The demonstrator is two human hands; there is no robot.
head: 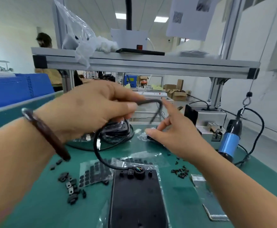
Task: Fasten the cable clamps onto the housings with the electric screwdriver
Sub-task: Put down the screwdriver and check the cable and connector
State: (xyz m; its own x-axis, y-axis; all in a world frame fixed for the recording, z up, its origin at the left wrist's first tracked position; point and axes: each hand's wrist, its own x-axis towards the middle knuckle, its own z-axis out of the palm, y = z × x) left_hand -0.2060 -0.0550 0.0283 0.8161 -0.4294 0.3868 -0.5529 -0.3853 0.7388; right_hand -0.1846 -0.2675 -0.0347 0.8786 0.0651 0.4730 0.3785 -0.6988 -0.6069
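Left hand [91,111] is raised and pinches a black cable [96,145] between thumb and fingers. Right hand [175,134] is half open, index finger straight and the others loosely bent, with nothing seen in it. Housing [136,195] lies flat below and between both hands, and the cable runs into its near-top port. It appears to be rigid moulded plastic, light to moderate in weight and smooth; judged best steadied by pressing on its flat back or gripping its long edges. Screwdriver [230,140] hangs untouched to the right of the right hand, with a solid barrel suited to a full-hand grip. The cable is limp and springy and is likely to tug the housing if pulled. Clamps [71,186] lie scattered below the left wrist: small, stiff and easily dropped, so a fingertip pinch is advised. Screws [180,172] lie loose under the right forearm, tiny and prone to rolling. The housing's lower end is cut off by the frame, the free cable end is motion-blurred, and the left palm hides a coiled bundle. Whether the right thumb touches the clear bag [141,134] beneath it cannot be determined.
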